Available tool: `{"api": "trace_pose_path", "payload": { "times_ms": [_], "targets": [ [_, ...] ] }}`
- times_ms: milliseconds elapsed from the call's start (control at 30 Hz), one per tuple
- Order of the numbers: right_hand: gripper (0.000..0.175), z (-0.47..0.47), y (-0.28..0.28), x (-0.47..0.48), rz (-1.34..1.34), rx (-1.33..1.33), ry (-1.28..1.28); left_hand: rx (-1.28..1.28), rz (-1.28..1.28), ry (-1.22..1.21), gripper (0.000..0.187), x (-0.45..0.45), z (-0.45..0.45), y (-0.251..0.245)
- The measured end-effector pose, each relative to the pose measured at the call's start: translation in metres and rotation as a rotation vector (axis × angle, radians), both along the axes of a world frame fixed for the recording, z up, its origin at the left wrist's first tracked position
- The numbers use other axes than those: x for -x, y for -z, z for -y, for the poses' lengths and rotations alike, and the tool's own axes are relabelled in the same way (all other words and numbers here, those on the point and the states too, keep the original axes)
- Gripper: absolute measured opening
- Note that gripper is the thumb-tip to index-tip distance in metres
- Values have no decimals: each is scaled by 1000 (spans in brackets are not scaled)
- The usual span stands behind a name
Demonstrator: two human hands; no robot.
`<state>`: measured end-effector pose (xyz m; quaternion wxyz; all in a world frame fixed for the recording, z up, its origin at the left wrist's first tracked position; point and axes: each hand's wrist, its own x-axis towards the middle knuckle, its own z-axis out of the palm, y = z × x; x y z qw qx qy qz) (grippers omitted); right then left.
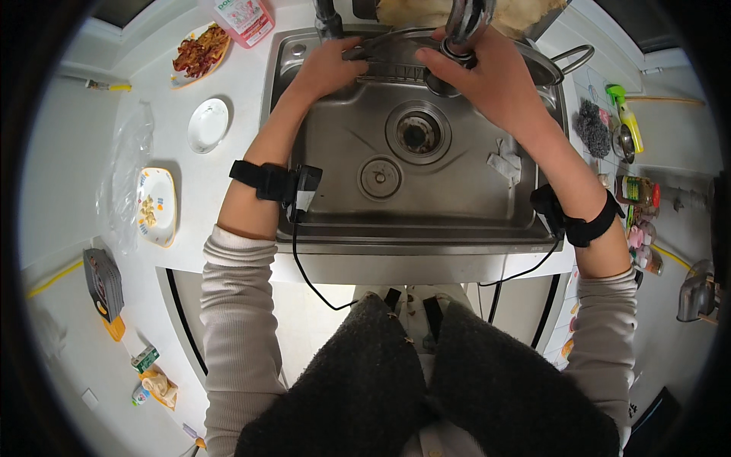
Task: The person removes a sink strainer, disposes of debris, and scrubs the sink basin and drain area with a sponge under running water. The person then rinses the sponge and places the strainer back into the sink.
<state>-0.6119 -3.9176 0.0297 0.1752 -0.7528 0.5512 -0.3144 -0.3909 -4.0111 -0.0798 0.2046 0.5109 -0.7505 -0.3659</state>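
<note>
My left hand (334,67) is at the back left of the stainless steel sink (337,171), its fingers closed around the dark left handle of a wide metal pan or lid (394,45). This vessel lies across the back of the sink, and its looped metal handle (574,57) sticks out on the right. My right hand (494,80) is wrapped around the chrome faucet spout (465,25), with the thumb across its front near the nozzle (442,85). The spout and my right hand hide part of the vessel.
A drain (418,131), a round steel strainer cover (380,178) and a crumpled white scrap (505,163) are in the sink. On the left counter are a plate of reddish food (200,51), a white bowl (208,125) and a pink liquid bottle (245,20). A steel scourer (594,128) lies right.
</note>
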Motion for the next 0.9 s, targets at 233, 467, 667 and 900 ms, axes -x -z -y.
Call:
{"api": "trace_pose_path", "payload": {
  "times_ms": [233, 467, 667, 900],
  "targets": [
    [33, -10, 33, 6, -86, 38, 50, 13, 96, 93, 55, -5, 0, 5],
    [34, -2, 88, 25, -75, -17, 48, 265, 119, -61, 45, 1, -28, 3],
    [37, -4, 128, 41, -33, -106, 63, 73, 59, -90, 35, 4, -76, 12],
    [47, -1, 140, 37, 76, -230, 55, -61, 172, 123, 34, -3, -80, 66]
  ]
}}
